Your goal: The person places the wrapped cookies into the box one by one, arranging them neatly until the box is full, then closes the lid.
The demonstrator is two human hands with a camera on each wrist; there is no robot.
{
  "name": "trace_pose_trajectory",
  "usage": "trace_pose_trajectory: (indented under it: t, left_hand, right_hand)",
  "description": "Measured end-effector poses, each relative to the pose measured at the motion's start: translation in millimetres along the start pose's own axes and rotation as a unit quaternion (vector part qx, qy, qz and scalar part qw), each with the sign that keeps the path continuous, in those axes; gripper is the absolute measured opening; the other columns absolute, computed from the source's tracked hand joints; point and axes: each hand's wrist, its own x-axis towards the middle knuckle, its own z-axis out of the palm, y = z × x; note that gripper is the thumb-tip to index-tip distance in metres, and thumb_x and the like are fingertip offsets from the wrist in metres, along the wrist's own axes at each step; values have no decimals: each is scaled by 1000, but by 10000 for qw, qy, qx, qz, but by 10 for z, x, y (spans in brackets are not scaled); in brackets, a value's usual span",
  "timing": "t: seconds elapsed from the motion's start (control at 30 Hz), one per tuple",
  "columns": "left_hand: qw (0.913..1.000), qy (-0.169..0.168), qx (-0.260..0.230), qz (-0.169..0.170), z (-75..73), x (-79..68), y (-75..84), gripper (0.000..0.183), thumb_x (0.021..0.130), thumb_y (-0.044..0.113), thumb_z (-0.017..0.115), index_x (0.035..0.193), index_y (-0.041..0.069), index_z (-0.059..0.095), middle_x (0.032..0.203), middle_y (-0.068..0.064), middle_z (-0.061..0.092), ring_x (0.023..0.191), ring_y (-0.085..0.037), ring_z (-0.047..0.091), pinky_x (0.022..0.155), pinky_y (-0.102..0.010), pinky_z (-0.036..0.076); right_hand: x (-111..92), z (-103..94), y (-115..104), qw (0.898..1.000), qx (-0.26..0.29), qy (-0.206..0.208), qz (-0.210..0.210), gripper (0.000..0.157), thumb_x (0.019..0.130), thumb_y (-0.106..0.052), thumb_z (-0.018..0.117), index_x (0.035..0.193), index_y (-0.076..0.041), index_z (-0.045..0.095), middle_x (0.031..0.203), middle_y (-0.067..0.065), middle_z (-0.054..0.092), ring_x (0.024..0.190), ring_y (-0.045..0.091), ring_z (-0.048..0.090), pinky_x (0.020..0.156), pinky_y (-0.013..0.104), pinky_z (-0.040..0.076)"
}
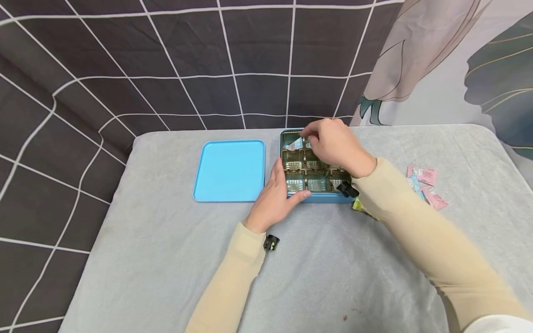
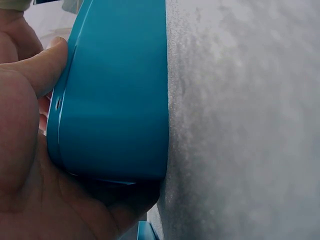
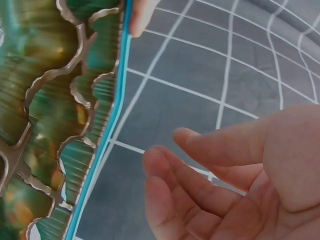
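A blue tin box (image 1: pixel 326 198) stands near the back of the table, fitted with a gold-coloured plastic tray (image 1: pixel 306 169) of several compartments. My left hand (image 1: pixel 270 196) holds its front left corner, thumb on the front rim and fingers along the left side. Over the back row hovers my right hand (image 1: pixel 337 145); in the right wrist view its fingers (image 3: pixel 165 200) are loosely bent, with nothing between thumb and fingertips. A small pale-blue and white packet (image 1: pixel 296 144) lies in the back left compartment. Another, beside it, is mostly hidden by the right hand.
A flat blue lid (image 1: pixel 229 171) lies left of the box. Pink packets (image 1: pixel 424 175) and a light-blue packet (image 1: pixel 415 184) lie beyond the right forearm. A yellow-green packet (image 1: pixel 363 208) is partly covered by the right sleeve. Dark checked cloth (image 1: pixel 258 95) hangs behind the table.
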Motion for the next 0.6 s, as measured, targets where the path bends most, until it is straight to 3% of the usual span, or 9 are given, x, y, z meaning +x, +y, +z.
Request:
trace_pose_trajectory:
  t: [0.17, 0.43, 0.6]
  left_hand:
    - [10000, -20, -4, -6, 1, 0, -1, 108, 96, 57, 60, 160, 6, -11, 168, -15, -7, 154, -24, 3, 121, -45, 20]
    - [10000, -8, 20, -23, 6, 0, -1, 109, 96, 58, 60, 160, 6, -12, 168, -15, -7, 153, -26, 4, 121, -44, 19]
    - [10000, -11, -9, -41, 8, -8, 4, 109, 96, 57, 60, 160, 7, -12, 168, -14, -8, 153, -25, 3, 121, -44, 18]
  right_hand:
    - [-123, -28, 50, 9995, 293, 75, 78, 31, 96, -4, 50, 114, -3, 75, 57, 5, 55, 44, 18, 42, 49, 33, 36]
    - [-366, -94, 114, 9990, 371, 199, 148, 30, 97, -6, 52, 118, -4, 73, 74, 10, 67, 53, 20, 49, 55, 36, 40]
    - [-532, -117, 166, 9991, 310, 276, 80, 27, 100, -9, 53, 117, -3, 73, 57, 3, 56, 49, 18, 46, 53, 35, 38]
